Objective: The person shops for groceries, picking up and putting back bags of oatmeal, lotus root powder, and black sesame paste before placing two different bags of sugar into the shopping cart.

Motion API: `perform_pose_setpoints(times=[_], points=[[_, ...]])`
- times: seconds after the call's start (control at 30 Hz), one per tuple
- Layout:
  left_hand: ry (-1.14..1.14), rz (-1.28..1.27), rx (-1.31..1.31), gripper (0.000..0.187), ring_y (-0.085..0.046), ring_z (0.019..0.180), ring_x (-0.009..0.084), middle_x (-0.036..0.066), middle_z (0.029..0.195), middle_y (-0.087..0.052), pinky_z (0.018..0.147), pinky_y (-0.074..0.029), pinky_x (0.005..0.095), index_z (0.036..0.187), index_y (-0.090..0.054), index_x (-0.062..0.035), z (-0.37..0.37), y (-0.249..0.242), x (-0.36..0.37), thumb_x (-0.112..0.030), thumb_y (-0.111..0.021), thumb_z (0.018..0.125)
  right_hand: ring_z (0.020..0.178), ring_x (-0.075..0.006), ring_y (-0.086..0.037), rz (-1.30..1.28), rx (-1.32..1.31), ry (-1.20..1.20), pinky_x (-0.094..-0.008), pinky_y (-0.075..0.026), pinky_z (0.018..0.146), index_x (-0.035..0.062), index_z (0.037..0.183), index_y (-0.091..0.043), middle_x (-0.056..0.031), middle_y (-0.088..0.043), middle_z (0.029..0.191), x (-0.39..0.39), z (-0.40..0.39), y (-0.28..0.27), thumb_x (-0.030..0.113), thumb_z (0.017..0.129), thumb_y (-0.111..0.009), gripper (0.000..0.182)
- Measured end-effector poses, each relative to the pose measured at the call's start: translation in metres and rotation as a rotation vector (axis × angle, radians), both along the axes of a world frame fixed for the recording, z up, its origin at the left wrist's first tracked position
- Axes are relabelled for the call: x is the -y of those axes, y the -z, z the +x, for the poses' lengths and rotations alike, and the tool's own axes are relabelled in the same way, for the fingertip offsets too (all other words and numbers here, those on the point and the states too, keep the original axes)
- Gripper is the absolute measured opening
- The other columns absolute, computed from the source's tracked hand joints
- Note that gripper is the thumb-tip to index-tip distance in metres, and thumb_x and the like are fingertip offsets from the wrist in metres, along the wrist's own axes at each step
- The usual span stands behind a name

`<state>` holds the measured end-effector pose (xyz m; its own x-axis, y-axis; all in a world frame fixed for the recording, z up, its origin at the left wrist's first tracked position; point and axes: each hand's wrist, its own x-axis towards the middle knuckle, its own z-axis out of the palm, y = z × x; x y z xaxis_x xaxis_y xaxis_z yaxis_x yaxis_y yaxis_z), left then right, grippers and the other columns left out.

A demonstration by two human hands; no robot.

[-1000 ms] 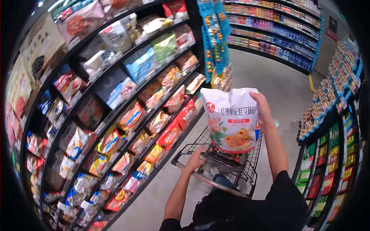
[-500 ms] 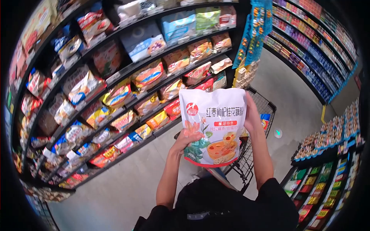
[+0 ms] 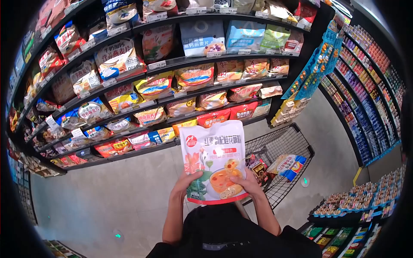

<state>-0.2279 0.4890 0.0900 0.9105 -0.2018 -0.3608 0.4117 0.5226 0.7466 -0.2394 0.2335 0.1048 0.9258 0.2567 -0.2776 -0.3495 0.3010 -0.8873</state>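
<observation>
A white pouch (image 3: pixel 213 161) with a red bottom edge, a printed flower and a bowl of soup is held upright before my chest. My left hand (image 3: pixel 187 181) grips its lower left side, the thumb lying on the front. At the lower right edge, my right hand (image 3: pixel 249 182) grips it too, thumb across the printed bowl. The other fingers of both hands are hidden behind the pouch. Just beyond it on the right stands a wire shopping cart (image 3: pixel 297 146) with a blue and white bag (image 3: pixel 287 167) and dark packets (image 3: pixel 259 170) inside.
Long black shelves (image 3: pixel 172 62) full of bagged food curve across the front and left. A blue hanging display (image 3: pixel 316 64) marks their right end. More shelves (image 3: pixel 365 81) stand at the far right, with stacked small cups (image 3: pixel 357 200) nearer. Grey floor (image 3: pixel 94 198) shows at lower left.
The pouch has come lower and a little left. My right hand has slid from its upper right edge to the lower right. The view has turned, showing more of the cart and its bags.
</observation>
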Motion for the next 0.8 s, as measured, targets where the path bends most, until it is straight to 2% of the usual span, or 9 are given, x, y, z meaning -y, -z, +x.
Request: perform_pose_setpoints(times=[0.03,0.1,0.27,0.6,0.8], points=[[-0.016,-0.003,-0.006,0.079,-0.058,0.116,0.0192,0.011,0.131,-0.055,0.097,-0.049,0.0336,0.144,-0.035,-0.0027,-0.003,0.005,-0.006,-0.007,-0.078,0.078,0.110,-0.0186,-0.060,-0.013,-0.007,-0.026,-0.0327,-0.049,0.096,-0.0024,0.133,-0.046,-0.0117,-0.061,0.122,-0.003,0.000,0.000,0.010,0.083,-0.076,0.060],[0.062,0.021,0.167,0.083,-0.057,0.115,0.0191,0.010,0.129,-0.056,0.098,-0.048,0.0333,0.143,-0.036,-0.0022,-0.013,0.012,-0.019,-0.003,-0.080,0.073,0.110,-0.0185,-0.060,-0.009,-0.013,-0.082,-0.0329,-0.049,0.096,-0.0024,0.132,-0.047,-0.0117,-0.061,0.123,-0.008,0.003,0.003,0.008,0.083,-0.076,0.058],[-0.023,0.061,0.145,0.082,-0.057,0.114,0.0191,0.009,0.126,-0.057,0.097,-0.048,0.0329,0.141,-0.038,-0.0017,-0.029,-0.011,-0.024,-0.002,-0.080,0.071,0.108,-0.0181,-0.061,0.019,-0.019,-0.124,-0.0326,-0.050,0.095,-0.0024,0.130,-0.048,-0.0112,-0.062,0.120,-0.018,0.006,0.007,0.008,0.082,-0.077,0.057],[-0.189,0.059,0.173,0.079,-0.055,0.115,0.0183,0.009,0.125,-0.056,0.097,-0.048,0.0323,0.139,-0.040,-0.0014,-0.051,-0.021,-0.034,-0.001,-0.080,0.072,0.106,-0.0169,-0.061,0.069,0.001,-0.221,-0.0319,-0.050,0.094,-0.0024,0.129,-0.049,-0.0099,-0.062,0.119,-0.036,0.013,0.004,0.006,0.081,-0.077,0.056],[-0.158,0.133,0.125,0.084,-0.057,0.116,0.0199,0.009,0.126,-0.058,0.098,-0.048,0.0343,0.142,-0.038,-0.0016,-0.058,-0.031,-0.044,-0.002,-0.081,0.070,0.105,-0.0165,-0.062,0.080,0.009,-0.259,-0.0314,-0.050,0.092,-0.0026,0.128,-0.049,-0.0104,-0.063,0.118,-0.043,0.014,0.004,0.010,0.080,-0.079,0.057]])
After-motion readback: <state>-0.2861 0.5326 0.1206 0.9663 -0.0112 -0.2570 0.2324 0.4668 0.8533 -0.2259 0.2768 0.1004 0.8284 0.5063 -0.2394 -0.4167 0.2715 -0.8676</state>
